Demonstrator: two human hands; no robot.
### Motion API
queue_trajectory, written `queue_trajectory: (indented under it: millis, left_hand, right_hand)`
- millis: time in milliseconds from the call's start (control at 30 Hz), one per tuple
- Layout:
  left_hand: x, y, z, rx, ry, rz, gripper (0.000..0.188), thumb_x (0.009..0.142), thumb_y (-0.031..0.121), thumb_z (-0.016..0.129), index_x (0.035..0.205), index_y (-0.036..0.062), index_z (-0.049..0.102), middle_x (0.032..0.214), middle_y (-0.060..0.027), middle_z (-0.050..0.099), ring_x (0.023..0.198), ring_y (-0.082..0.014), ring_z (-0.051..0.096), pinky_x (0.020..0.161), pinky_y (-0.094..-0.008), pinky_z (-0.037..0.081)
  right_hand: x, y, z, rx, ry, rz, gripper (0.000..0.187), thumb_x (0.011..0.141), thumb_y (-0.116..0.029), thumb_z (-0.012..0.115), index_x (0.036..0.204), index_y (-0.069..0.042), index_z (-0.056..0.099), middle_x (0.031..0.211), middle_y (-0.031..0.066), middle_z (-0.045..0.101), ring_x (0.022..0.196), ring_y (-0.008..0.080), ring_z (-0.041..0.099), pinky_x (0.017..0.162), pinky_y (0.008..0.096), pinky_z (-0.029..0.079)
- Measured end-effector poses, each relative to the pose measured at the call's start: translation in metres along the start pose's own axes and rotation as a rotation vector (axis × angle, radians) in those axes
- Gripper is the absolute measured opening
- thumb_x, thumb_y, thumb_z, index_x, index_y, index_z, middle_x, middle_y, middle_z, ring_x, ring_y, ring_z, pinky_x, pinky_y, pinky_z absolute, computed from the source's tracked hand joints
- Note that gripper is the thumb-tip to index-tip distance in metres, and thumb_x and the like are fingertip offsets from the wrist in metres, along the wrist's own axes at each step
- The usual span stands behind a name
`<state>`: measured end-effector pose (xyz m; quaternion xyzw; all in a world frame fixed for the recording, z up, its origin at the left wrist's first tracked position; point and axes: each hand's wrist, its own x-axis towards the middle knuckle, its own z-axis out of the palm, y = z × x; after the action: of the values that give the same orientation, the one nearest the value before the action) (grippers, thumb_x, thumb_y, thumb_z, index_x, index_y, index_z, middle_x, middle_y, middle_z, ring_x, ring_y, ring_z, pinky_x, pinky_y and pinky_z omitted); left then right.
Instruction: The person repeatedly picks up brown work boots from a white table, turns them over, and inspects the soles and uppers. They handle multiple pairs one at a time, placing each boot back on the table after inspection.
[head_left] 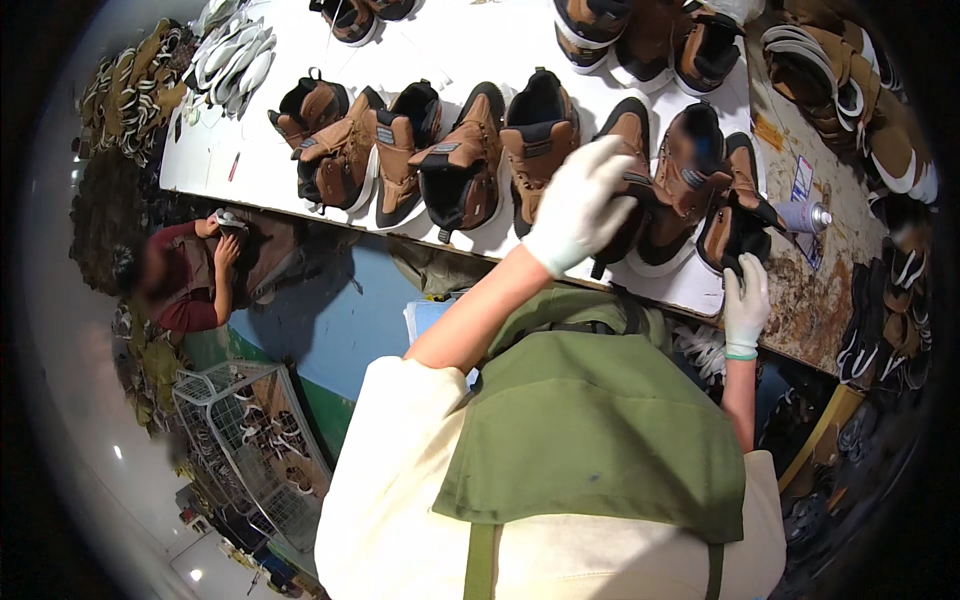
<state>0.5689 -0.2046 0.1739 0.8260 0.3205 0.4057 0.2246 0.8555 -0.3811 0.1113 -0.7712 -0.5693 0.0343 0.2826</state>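
Both my hands wear white gloves. My left hand is over the row of brown shoes, its fingers stretched forward and slightly apart, with nothing visible in them. Beneath it lies part of a brown and black shoe, largely covered by the hand. At the near right edge of the table, the fingers of my right hand are on the black heel of a brown high-top shoe. Between the hands stands another brown shoe with a dark opening. To the left, more brown shoes stand side by side.
The white tabletop carries a pile of pale shoe parts and a red pen. A spray can lies right of the shoes. Lower left, a wire cage holds shoes; a seated person works beyond it.
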Motion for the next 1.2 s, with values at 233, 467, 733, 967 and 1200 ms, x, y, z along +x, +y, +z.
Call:
queue_trajectory:
  millis: [233, 467, 733, 967, 1200]
  left_hand:
    - [-0.096, -0.045, -0.095, -0.067, 0.235, -0.520, 0.030, 0.084, 0.004, 0.067, 0.113, 0.0026, 0.060, 0.121, -0.0148, 0.059, 0.106, -0.0274, 0.061, 0.089, -0.0340, 0.050]
    - [-0.165, -0.111, -0.154, 0.000, 0.438, -0.764, 0.018, 0.085, 0.002, 0.065, 0.103, 0.0001, 0.064, 0.104, -0.0106, 0.065, 0.099, -0.0203, 0.062, 0.090, -0.0305, 0.048]
    - [-0.129, -0.180, -0.210, 0.100, 0.363, -0.757, 0.040, 0.083, 0.009, 0.069, 0.120, 0.0022, 0.057, 0.117, -0.0120, 0.059, 0.103, -0.0206, 0.060, 0.090, -0.0311, 0.048]
    - [-0.074, -0.213, -0.214, 0.207, -0.022, -0.439, 0.079, 0.070, 0.020, 0.080, 0.139, 0.0111, 0.043, 0.147, -0.0224, 0.033, 0.133, -0.0410, 0.036, 0.108, -0.0434, 0.037]
    - [-0.059, -0.247, -0.211, 0.210, -0.149, -0.511, 0.082, 0.066, 0.025, 0.084, 0.136, 0.0134, 0.043, 0.148, -0.0196, 0.030, 0.132, -0.0415, 0.037, 0.105, -0.0460, 0.041]
  right_hand:
    - [0.033, -0.135, 0.015, 0.400, -0.081, 0.013, 0.020, 0.081, -0.003, 0.072, 0.101, -0.002, 0.067, 0.102, 0.0092, 0.066, 0.086, 0.0163, 0.064, 0.072, 0.0258, 0.051]
    - [0.063, -0.271, 0.086, 0.627, -0.367, -0.042, 0.037, 0.077, -0.009, 0.077, 0.111, -0.004, 0.065, 0.104, 0.0060, 0.064, 0.075, 0.0094, 0.059, 0.061, 0.0217, 0.048]
    - [0.094, -0.345, 0.149, 0.266, -0.248, -0.485, 0.056, 0.075, -0.028, 0.079, 0.122, -0.008, 0.057, 0.116, 0.0113, 0.059, 0.083, 0.0304, 0.067, 0.068, 0.0367, 0.056]
    - [0.096, -0.366, 0.188, -0.081, -0.359, -0.490, 0.034, 0.076, -0.016, 0.070, 0.108, -0.015, 0.059, 0.102, 0.0042, 0.059, 0.075, 0.0289, 0.066, 0.061, 0.0397, 0.053]
    - [0.093, -0.355, 0.187, -0.134, -0.300, -0.417, 0.037, 0.075, -0.006, 0.064, 0.111, -0.013, 0.061, 0.110, 0.0039, 0.065, 0.084, 0.0287, 0.066, 0.068, 0.0383, 0.053]
